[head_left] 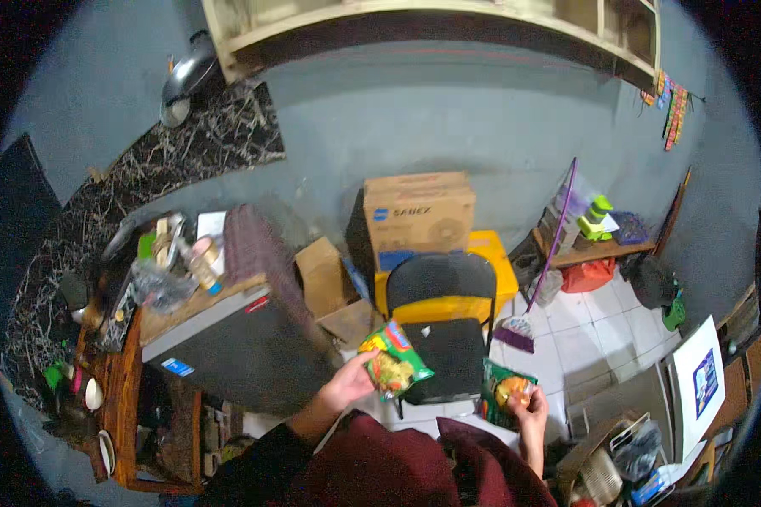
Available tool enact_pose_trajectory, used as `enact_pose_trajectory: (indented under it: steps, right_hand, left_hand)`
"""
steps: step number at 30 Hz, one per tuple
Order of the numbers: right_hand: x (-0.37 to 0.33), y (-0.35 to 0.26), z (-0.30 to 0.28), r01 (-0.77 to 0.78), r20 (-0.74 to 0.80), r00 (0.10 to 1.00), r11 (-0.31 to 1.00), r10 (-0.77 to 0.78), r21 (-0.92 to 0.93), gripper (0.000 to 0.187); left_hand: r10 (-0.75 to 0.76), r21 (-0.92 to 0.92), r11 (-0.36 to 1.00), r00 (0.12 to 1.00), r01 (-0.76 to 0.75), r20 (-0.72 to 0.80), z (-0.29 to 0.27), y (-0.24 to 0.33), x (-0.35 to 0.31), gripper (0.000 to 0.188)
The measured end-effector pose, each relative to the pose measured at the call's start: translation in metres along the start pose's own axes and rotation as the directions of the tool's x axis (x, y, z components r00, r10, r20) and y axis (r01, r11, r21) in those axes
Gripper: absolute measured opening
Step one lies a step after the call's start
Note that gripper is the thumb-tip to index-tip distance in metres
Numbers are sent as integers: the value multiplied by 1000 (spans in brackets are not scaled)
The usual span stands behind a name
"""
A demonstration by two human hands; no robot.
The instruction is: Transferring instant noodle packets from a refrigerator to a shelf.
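Observation:
My left hand (350, 384) grips a bright green packet (393, 362) by its left edge; a picture of noodles covers its front, so it looks like an instant noodle packet. In my right hand (530, 412) is a darker green packet (506, 390), also with a food picture, pinched at its lower right side. Both packets are held apart from each other in front of my body. Beyond them stands a black folding chair (442, 279), its seat partly behind the left packet.
A cardboard box (418, 211) rests on a yellow container (492, 269) behind the chair. An opened carton (325, 283) lies left of it. A purple broom (516, 334) leans at the right. The grey cabinet (245, 351) at left carries clutter. Boxes and a white panel (698, 384) crowd the lower right.

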State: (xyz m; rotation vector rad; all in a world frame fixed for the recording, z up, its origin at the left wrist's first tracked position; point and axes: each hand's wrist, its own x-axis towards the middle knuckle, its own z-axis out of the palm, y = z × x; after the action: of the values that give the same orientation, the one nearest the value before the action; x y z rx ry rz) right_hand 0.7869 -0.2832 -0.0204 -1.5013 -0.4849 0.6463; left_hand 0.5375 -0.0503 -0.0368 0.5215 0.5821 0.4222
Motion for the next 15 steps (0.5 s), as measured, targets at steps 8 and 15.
enact_pose_trajectory:
  steps: [8,15]
  right_hand:
    - [154,-29,-23,555,444,808,753,-386,-355,29]
    - [253,-63,33,777,524,628,508,-576,-372,34]
  left_hand:
    - [361,61,929,856,-365,-371,2,17,32,41]
    - [575,88,810,754,-580,-318,35,55,129,36]
